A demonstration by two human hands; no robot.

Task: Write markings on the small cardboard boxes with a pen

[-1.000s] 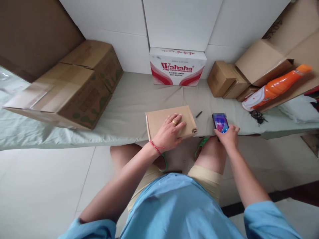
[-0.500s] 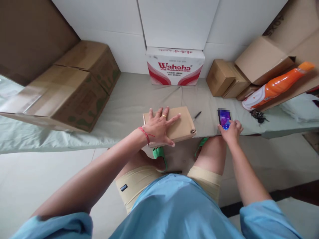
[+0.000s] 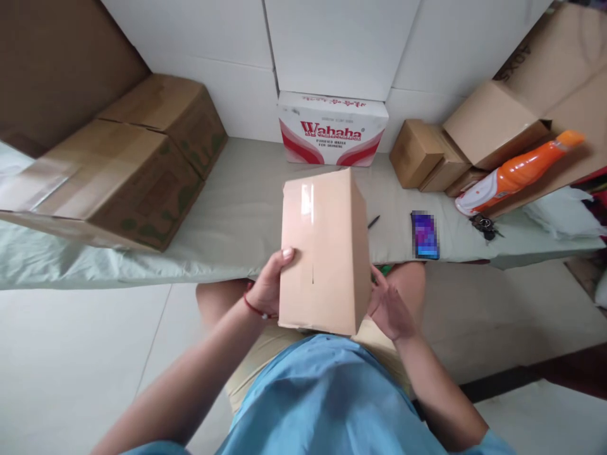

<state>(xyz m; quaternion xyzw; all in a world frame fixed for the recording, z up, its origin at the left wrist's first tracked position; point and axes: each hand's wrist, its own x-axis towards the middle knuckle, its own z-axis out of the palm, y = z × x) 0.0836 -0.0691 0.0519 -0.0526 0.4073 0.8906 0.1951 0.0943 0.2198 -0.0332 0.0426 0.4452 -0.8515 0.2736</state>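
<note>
A tan cardboard box (image 3: 317, 253) is held up tilted above my lap, with a strip of clear tape and a short dark slit on its broad face. My left hand (image 3: 272, 278) grips its lower left edge, thumb on the broad face and the other fingers hidden behind. Close against the right side is my right hand (image 3: 391, 309), its visible fingers stretched out and apart. Whether those fingertips press on the cardboard I cannot tell. A phone (image 3: 425, 235) with a lit screen lies on the covered surface beyond my right hand, and a dark pen (image 3: 374, 222) is partly hidden behind the box.
Large cartons (image 3: 123, 164) stand at the left on the green cloth (image 3: 246, 208). A white and red Wahaba-style water carton, printed "Wahaha" (image 3: 334, 131), is against the wall. Smaller boxes (image 3: 417, 151), an orange bottle (image 3: 521, 174) and keys (image 3: 484, 226) are at the right.
My left hand has gone from lying flat on the box to gripping its edge, and the box is lifted and turned. My right hand has left the phone and moved left to the box.
</note>
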